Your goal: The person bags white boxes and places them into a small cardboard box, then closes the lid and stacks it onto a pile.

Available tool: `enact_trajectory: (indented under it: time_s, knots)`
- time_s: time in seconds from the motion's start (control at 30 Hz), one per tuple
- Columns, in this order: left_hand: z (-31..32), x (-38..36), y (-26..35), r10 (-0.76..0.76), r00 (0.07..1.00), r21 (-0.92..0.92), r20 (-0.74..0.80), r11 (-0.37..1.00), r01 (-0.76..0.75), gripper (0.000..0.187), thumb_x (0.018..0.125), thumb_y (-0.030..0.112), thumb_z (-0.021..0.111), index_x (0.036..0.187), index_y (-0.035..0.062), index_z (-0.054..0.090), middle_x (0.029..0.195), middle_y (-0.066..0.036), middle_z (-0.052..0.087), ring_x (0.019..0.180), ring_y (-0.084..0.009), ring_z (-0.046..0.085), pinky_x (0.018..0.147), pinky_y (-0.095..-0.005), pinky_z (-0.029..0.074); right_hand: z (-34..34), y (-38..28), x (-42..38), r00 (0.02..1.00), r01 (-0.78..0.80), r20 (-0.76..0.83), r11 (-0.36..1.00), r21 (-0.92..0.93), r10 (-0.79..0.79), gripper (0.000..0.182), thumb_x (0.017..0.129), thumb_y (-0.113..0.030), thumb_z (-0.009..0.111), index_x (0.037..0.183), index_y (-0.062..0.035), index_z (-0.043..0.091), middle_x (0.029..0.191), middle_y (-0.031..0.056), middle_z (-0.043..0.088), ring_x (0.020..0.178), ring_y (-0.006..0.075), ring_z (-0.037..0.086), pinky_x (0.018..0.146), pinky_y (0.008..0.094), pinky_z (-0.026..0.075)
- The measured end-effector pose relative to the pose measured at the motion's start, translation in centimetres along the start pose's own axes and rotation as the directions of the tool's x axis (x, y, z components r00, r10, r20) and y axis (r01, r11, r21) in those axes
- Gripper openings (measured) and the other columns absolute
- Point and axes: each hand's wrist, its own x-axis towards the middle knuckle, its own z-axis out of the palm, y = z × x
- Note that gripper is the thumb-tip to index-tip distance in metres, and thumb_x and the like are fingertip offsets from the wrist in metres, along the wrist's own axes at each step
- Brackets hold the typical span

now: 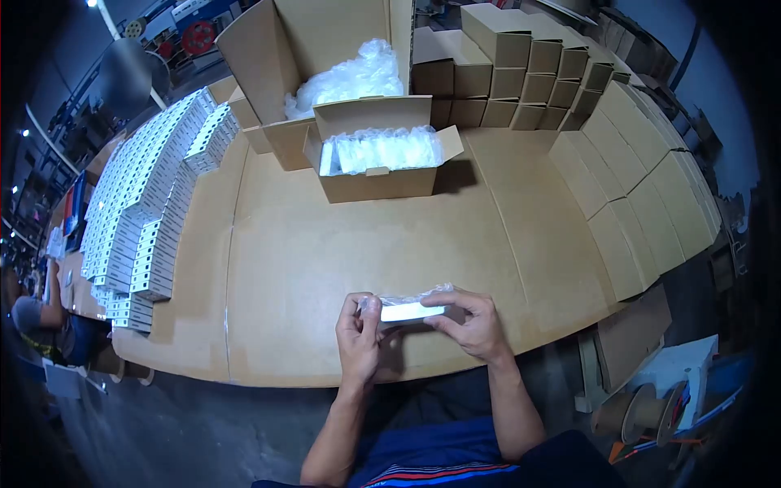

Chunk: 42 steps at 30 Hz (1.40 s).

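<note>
A small white box (403, 312) with clear bubble wrap (407, 296) along its far side is held above the front of the table. My left hand (359, 329) pinches its left end between thumb and fingers. At the right end, my right hand (474, 324) grips it, fingers on the far side and thumb nearer me. Beyond my hands stands an open brown carton (379, 187), its flaps spread. Bubble-wrapped items (386, 150) fill it in a row, and a white edge shows at its left end.
Small white boxes (142, 195) are stacked along the left of the cardboard-covered table (350, 244). A large open carton with bubble wrap (350, 77) stands at the back. Closed brown cartons (651, 195) line the right and back right. Another person (49, 317) sits at far left.
</note>
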Motion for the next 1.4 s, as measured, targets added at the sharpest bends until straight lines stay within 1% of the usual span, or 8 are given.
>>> enact_trajectory:
  time_s: [0.23, 0.43, 0.53, 0.7, 0.83, 1.13, 1.3, 1.4]
  knots:
    - [0.6, -0.2, 0.7, -0.086, 0.996, -0.193, 0.007, 0.977, 0.086, 0.019, 0.111, 0.023, 0.052, 0.102, 0.0064, 0.050, 0.091, -0.005, 0.066, 0.085, -0.0128, 0.067, 0.074, -0.0312, 0.060, -0.8, 0.8, -0.1, 0.993, -0.109, 0.049, 0.994, 0.027, 0.108, 0.033, 0.078, 0.000, 0.085, 0.109, 0.0027, 0.075, 0.112, 0.0140, 0.076, 0.108, 0.0219, 0.071, 0.099, 0.0324, 0.053]
    - [1.5, -0.8, 3.2, 0.017, 0.995, -0.148, 0.099, 0.989, -0.002, 0.035, 0.107, 0.013, 0.056, 0.140, 0.0030, 0.049, 0.124, -0.017, 0.064, 0.105, -0.0189, 0.067, 0.089, -0.0339, 0.060, -1.4, 1.4, 0.2, 0.999, -0.054, 0.008, 0.998, -0.012, 0.054, 0.032, 0.076, -0.009, 0.089, 0.105, -0.0012, 0.077, 0.115, 0.0123, 0.076, 0.115, 0.0270, 0.069, 0.100, 0.0366, 0.054]
    - [1.0, -0.6, 2.7, 0.223, 0.932, 0.222, 0.286, 0.931, -0.291, 0.054, 0.101, 0.002, 0.063, 0.152, 0.0039, 0.043, 0.128, -0.015, 0.063, 0.111, -0.0193, 0.066, 0.089, -0.0317, 0.059, -1.8, 1.3, 0.9, 0.997, 0.059, 0.046, 0.995, -0.086, -0.055, 0.033, 0.073, -0.011, 0.090, 0.102, -0.0024, 0.078, 0.120, 0.0098, 0.075, 0.124, 0.0297, 0.063, 0.105, 0.0404, 0.051]
    - [0.6, -0.6, 3.2, 0.096, 0.952, 0.352, 0.290, 0.915, -0.199, 0.024, 0.100, 0.000, 0.064, 0.123, -0.0034, 0.063, 0.117, -0.010, 0.068, 0.106, -0.0166, 0.068, 0.089, -0.0302, 0.058, -2.7, -0.1, 1.9, 0.980, 0.176, 0.133, 0.950, -0.257, -0.145, 0.035, 0.072, -0.012, 0.090, 0.103, -0.0035, 0.077, 0.126, 0.0099, 0.072, 0.128, 0.0319, 0.060, 0.105, 0.0423, 0.051]
    - [-0.5, 0.2, 2.5, 0.099, 0.942, 0.385, 0.320, 0.895, -0.225, 0.023, 0.101, 0.004, 0.064, 0.123, -0.0036, 0.063, 0.112, -0.009, 0.069, 0.103, -0.0155, 0.069, 0.086, -0.0289, 0.059, -2.2, -2.9, 2.9, 0.987, 0.156, 0.066, 0.959, -0.236, -0.144, 0.034, 0.074, -0.005, 0.086, 0.105, -0.0051, 0.071, 0.116, 0.0114, 0.073, 0.118, 0.0321, 0.064, 0.099, 0.0398, 0.053]
    - [-2.1, 2.6, 4.9, 0.062, 0.952, 0.353, 0.300, 0.920, -0.171, 0.026, 0.098, 0.004, 0.068, 0.123, -0.0012, 0.064, 0.113, -0.010, 0.069, 0.103, -0.0164, 0.067, 0.088, -0.0315, 0.059, -2.4, -4.8, 7.8, 0.848, 0.405, 0.506, 0.807, -0.430, -0.156, 0.018, 0.083, -0.007, 0.079, 0.096, -0.0024, 0.068, 0.093, 0.0119, 0.069, 0.085, 0.0318, 0.067, 0.075, 0.0411, 0.055]
    - [-5.5, 9.9, 8.9, 0.202, 0.935, 0.636, 0.291, 0.690, -0.346, 0.092, 0.079, 0.022, 0.090, 0.151, 0.0017, 0.037, 0.144, -0.017, 0.051, 0.134, -0.0300, 0.052, 0.108, -0.0473, 0.050, -2.1, -5.8, 14.1, 0.908, 0.391, 0.334, 0.798, -0.458, -0.253, 0.019, 0.081, -0.005, 0.080, 0.094, 0.0002, 0.066, 0.086, 0.0160, 0.067, 0.074, 0.0293, 0.067, 0.067, 0.0386, 0.053]
    - [-7.8, 17.7, 9.2, 0.261, 0.930, 0.715, 0.260, 0.595, -0.367, 0.116, 0.067, 0.029, 0.098, 0.156, 0.0012, 0.029, 0.151, -0.020, 0.046, 0.141, -0.0345, 0.046, 0.114, -0.0503, 0.044, -0.2, -6.5, 17.5, 0.994, 0.106, 0.023, 0.910, -0.402, -0.106, 0.017, 0.082, -0.003, 0.079, 0.091, 0.0007, 0.065, 0.080, 0.0122, 0.064, 0.066, 0.0202, 0.062, 0.060, 0.0339, 0.050]
